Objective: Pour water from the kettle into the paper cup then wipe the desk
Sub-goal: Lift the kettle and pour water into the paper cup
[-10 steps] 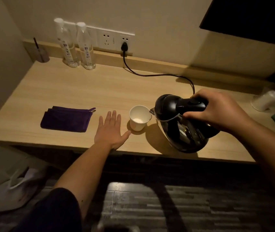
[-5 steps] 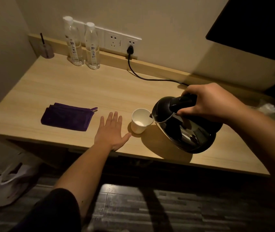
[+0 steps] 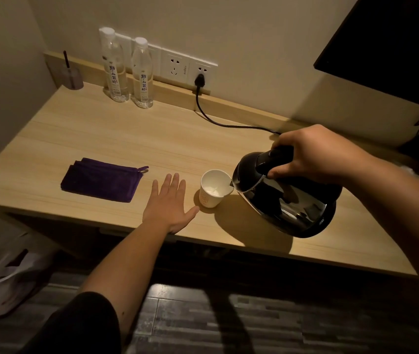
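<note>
My right hand (image 3: 315, 154) grips the handle of a black kettle (image 3: 285, 198), which is lifted and tilted left so its spout sits over the rim of a white paper cup (image 3: 212, 189). The cup stands upright on the wooden desk (image 3: 152, 139) with some water in its bottom. Just left of the cup, my left hand (image 3: 170, 205) lies flat on the desk with its fingers spread and its thumb close to the cup's base. A folded purple cloth (image 3: 102, 178) rests on the desk to the left of that hand.
Two clear water bottles (image 3: 126, 70) stand at the back by the wall sockets, with a small holder (image 3: 70, 76) in the far left corner. A black power cord (image 3: 218, 118) runs from the socket across the desk. A white bag (image 3: 6, 274) lies on the floor at left.
The kettle has tipped further toward the cup, its spout now over the rim. My left hand and the cloth have stayed put; the camera view has shifted a little.
</note>
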`<act>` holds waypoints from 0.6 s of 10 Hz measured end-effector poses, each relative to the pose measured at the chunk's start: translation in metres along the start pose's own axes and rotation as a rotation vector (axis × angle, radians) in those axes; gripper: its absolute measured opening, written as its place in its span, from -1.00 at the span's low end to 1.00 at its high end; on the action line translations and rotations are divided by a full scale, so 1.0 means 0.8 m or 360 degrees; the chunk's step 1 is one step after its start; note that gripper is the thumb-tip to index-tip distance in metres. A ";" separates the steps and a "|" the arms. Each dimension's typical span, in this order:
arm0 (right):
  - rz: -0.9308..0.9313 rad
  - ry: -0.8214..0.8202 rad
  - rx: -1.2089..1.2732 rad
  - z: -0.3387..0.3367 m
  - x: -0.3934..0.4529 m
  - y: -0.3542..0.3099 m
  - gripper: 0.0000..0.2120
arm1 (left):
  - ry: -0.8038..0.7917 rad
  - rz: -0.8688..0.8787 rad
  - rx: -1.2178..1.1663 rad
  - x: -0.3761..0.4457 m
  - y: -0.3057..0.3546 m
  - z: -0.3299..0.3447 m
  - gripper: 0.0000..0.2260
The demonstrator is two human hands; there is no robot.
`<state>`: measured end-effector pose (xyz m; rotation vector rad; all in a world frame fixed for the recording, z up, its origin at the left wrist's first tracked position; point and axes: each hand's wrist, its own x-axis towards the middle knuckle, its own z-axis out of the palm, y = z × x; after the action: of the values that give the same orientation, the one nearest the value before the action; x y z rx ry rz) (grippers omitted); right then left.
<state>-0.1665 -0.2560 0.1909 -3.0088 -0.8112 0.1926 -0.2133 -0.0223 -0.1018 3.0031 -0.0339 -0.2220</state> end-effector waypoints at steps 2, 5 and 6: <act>-0.0017 -0.0025 -0.0007 -0.006 0.003 -0.008 -0.55 | 0.0004 -0.0001 -0.0006 -0.001 0.001 0.000 -0.17; -0.0007 -0.0050 -0.0018 -0.014 0.004 -0.013 -0.55 | 0.0007 -0.0002 0.0001 -0.001 0.001 0.000 -0.17; -0.0001 -0.0060 -0.0018 -0.014 0.003 -0.013 -0.56 | 0.0005 -0.0002 0.0005 -0.001 0.001 0.000 -0.17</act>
<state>-0.1679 -0.2457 0.2026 -3.0244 -0.8193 0.2465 -0.2138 -0.0229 -0.1017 3.0065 -0.0322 -0.2177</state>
